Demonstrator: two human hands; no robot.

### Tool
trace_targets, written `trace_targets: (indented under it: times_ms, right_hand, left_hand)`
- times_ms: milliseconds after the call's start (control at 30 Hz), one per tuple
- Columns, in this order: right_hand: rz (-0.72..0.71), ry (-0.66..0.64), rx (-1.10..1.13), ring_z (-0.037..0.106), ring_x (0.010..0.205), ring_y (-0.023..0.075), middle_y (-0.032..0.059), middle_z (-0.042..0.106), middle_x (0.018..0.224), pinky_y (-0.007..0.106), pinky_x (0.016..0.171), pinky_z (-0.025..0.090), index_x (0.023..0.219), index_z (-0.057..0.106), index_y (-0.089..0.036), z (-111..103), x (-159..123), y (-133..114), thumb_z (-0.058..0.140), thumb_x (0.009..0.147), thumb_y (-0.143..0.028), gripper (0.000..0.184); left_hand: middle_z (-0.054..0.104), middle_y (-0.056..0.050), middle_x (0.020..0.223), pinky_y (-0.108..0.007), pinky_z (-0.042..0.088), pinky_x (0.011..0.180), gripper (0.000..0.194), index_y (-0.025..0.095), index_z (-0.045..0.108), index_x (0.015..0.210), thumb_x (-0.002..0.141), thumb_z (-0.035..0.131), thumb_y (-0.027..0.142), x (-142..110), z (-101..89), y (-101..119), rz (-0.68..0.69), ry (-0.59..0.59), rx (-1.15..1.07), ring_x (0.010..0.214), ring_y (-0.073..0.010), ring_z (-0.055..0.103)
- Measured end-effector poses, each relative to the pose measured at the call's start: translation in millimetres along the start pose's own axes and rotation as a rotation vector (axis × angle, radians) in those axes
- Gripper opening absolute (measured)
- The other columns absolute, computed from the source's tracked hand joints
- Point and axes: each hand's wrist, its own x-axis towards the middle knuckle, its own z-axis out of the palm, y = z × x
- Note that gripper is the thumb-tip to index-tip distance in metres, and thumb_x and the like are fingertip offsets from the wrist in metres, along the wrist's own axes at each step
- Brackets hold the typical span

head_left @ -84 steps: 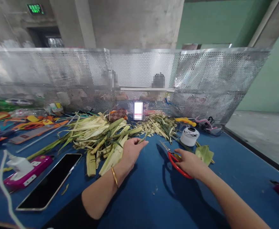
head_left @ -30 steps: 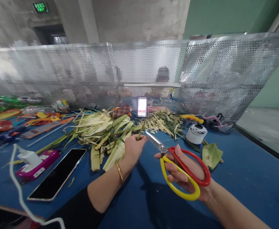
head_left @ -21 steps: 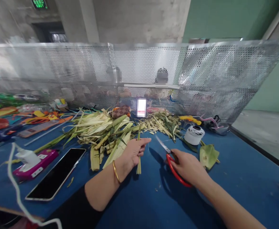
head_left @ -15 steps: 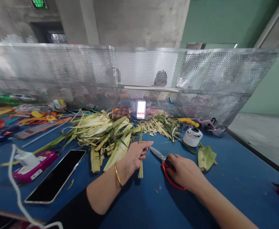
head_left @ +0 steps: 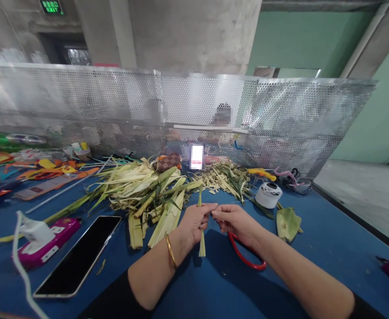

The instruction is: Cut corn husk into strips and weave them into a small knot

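Note:
My left hand [head_left: 194,223] is closed around a narrow bundle of pale green corn husk [head_left: 202,246], held upright above the blue table with its top sticking out over the fingers. My right hand [head_left: 234,221] is pinched shut at my left fingertips. A thin thread [head_left: 244,202] runs from there towards a white spool [head_left: 268,195] on the right. Below my right hand shows the red handle of the scissors [head_left: 246,261]; their blades are hidden, and I cannot tell whether the hand still touches them.
A heap of corn husks [head_left: 138,177] lies ahead on the left, shredded pieces [head_left: 229,177] at centre. A phone [head_left: 78,257] and purple power strip [head_left: 48,248] are at left. A curled husk [head_left: 288,223] lies right. A perforated metal screen [head_left: 121,102] stands behind, people beyond it.
My right hand has moved left and up from the scissors to my left fingertips. The scissors' blades, seen before, are now hidden. My left hand keeps hold of the husk bundle.

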Motion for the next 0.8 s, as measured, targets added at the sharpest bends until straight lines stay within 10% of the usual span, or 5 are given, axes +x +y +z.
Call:
trace_targets:
  times_ms: [200, 333, 533, 633, 800]
  right_hand:
    - [-0.079, 0.288, -0.632, 0.06, 0.057, 0.0177, 0.0042, 0.061, 0.059, 0.027, 0.056, 0.044, 0.071, 0.064, -0.016, -54, 49, -9, 0.05, 0.083, -0.034, 0.025]
    - [-0.15, 0.538, -0.892, 0.061, 0.09, 0.0299, 0.0193, 0.067, 0.091, 0.037, 0.076, 0.042, 0.082, 0.067, -0.011, -92, 79, -23, 0.049, 0.078, -0.014, 0.018]
    - [-0.407, 0.634, -1.088, 0.049, 0.113, 0.0298, 0.0164, 0.062, 0.114, 0.042, 0.098, 0.029, 0.099, 0.065, -0.015, -84, 48, -18, 0.051, 0.084, -0.018, 0.021]
    - [-0.589, 0.619, -0.889, 0.058, 0.09, 0.0251, 0.0086, 0.067, 0.089, 0.039, 0.086, 0.037, 0.083, 0.066, -0.02, -60, 13, -3, 0.05, 0.088, -0.032, 0.021]
    - [-0.268, 0.16, -0.171, 0.055, 0.059, 0.0153, 0.0012, 0.065, 0.071, 0.027, 0.057, 0.042, 0.078, 0.064, -0.02, -20, -25, 10, 0.057, 0.079, -0.046, 0.027]
  left_hand:
    - [0.043, 0.005, 0.056, -0.016, 0.015, 0.037, 0.039, 0.012, 0.055, 0.081, 0.085, 0.053, 0.051, 3, 0.2, -1, -0.128, 0.038, -0.121, 0.04, -0.0031, 0.031]
    - [0.047, 0.003, 0.058, -0.017, 0.025, 0.038, 0.031, 0.012, 0.057, 0.076, 0.093, 0.042, 0.033, 0, 5.0, -4, -0.164, 0.011, -0.143, 0.041, -0.0041, 0.039]
    - [0.061, -0.004, 0.073, -0.02, 0.048, 0.061, 0.018, 0.01, 0.065, 0.081, 0.089, 0.052, 0.021, -6, 8.5, -4, -0.129, -0.024, -0.186, 0.062, -0.0091, 0.058]
    - [0.064, -0.006, 0.081, -0.023, 0.049, 0.075, 0.012, 0.011, 0.067, 0.086, 0.085, 0.059, 0.019, -8, 9.6, -7, -0.093, -0.045, -0.275, 0.075, -0.0116, 0.061]
    - [0.065, -0.006, 0.085, -0.026, 0.049, 0.072, 0.015, 0.013, 0.065, 0.094, 0.084, 0.061, 0.023, -8, 13.0, -18, -0.063, -0.169, -0.348, 0.071, -0.0125, 0.06]
